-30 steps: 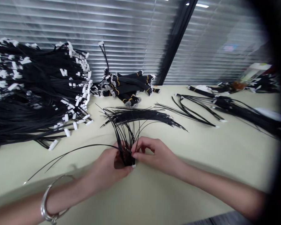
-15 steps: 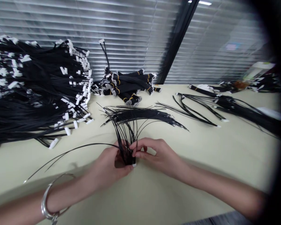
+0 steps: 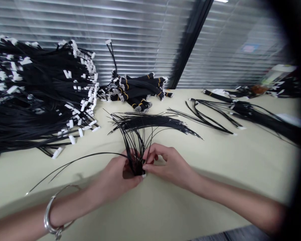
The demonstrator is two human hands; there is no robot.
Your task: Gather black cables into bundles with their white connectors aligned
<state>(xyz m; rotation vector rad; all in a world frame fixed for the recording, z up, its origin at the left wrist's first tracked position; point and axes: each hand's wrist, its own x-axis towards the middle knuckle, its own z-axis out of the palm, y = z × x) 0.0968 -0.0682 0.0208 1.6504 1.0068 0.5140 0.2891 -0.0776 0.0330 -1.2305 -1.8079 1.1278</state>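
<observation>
My left hand point(image 3: 121, 170) is closed around the lower end of a bunch of black wires point(image 3: 138, 154), which fan upward from the grip. By the left thumb tip a white connector point(image 3: 143, 175) shows at the bottom of the bunch. My right hand point(image 3: 167, 162) pinches a thin wire at the right side of the bunch, thumb and index fingertips close together. One pair of wires point(image 3: 82, 156) arches out to the left from the held bunch. Just behind the hands, a loose row of black wires point(image 3: 153, 123) lies on the table.
A large heap of black cables with white connectors point(image 3: 40, 87) covers the left side. At the back lie tied cable bundles point(image 3: 140, 87) against the window blinds point(image 3: 132, 40). More black cables point(image 3: 256, 113) lie at right on the pale table point(image 3: 150, 214).
My right hand has shifted slightly, its thumb and fingertips closing nearer together on the wire at the bunch's right side. The left hand keeps its grip in nearly the same place.
</observation>
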